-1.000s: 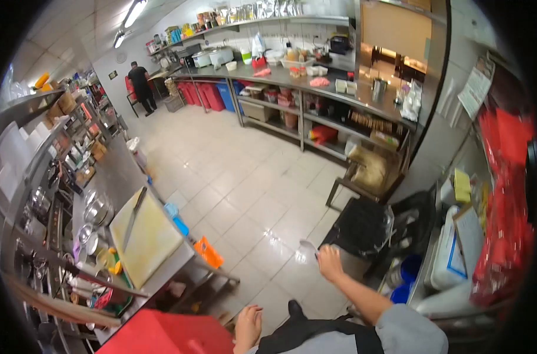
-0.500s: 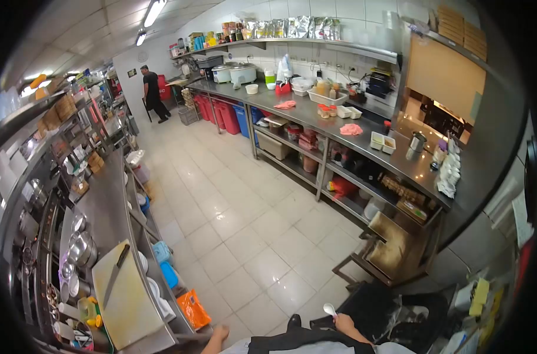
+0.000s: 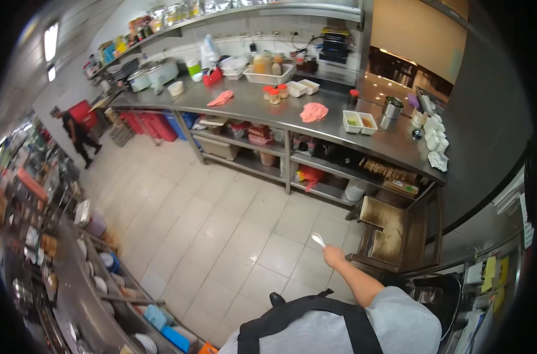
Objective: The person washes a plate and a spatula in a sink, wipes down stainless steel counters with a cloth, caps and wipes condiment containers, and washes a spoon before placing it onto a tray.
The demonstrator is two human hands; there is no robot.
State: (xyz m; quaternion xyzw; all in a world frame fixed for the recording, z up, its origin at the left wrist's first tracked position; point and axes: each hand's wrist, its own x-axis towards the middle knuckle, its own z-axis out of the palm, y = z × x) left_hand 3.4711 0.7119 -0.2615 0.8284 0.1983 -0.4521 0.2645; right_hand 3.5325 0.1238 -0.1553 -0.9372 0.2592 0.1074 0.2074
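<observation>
My right hand (image 3: 334, 256) is closed on the handle of a white spoon (image 3: 318, 239), held out over the tiled floor with the bowl pointing away from me. The wooden chair (image 3: 385, 227) stands just right of that hand. My left hand is out of sight. Beyond the floor, the steel counter (image 3: 251, 109) bears pink cloths (image 3: 314, 112), red-lidded jars (image 3: 274, 95) and white containers with food (image 3: 359, 122).
A person (image 3: 75, 134) in dark clothes is at the far left by a red chair (image 3: 84, 115). Shelving with stacked dishes (image 3: 100, 284) runs along the left. A black chair (image 3: 430, 292) is at the lower right.
The view has swung toward the counter and come nearer to it. My right hand now reaches further forward with the spoon. My left hand has left the view. The other person has turned and stepped.
</observation>
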